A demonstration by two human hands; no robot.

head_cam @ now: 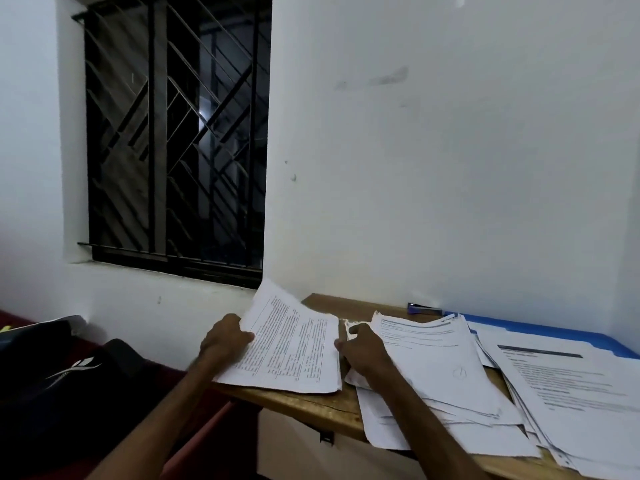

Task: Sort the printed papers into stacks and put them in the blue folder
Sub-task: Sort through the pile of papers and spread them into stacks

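Papers in a printed sheaf (291, 351) overhang the table's (311, 407) left edge, their far corner curling up and the print too blurred to read. Left hand (225, 337) grips the sheaf's left edge, thumb on top. Right hand (363, 351) touches its right edge with curled fingers; whether it pinches, I cannot tell. Just right, a loose fanned stack (436, 362) and a pile (571, 382), cut off by the frame, overlap and spill over the wooden front edge. Folder (540, 329), blue and perhaps plastic, shows only as a strip beneath them by the wall. Stapler (424, 309) sits against the wall. Bag (69, 375), dark, lies left.
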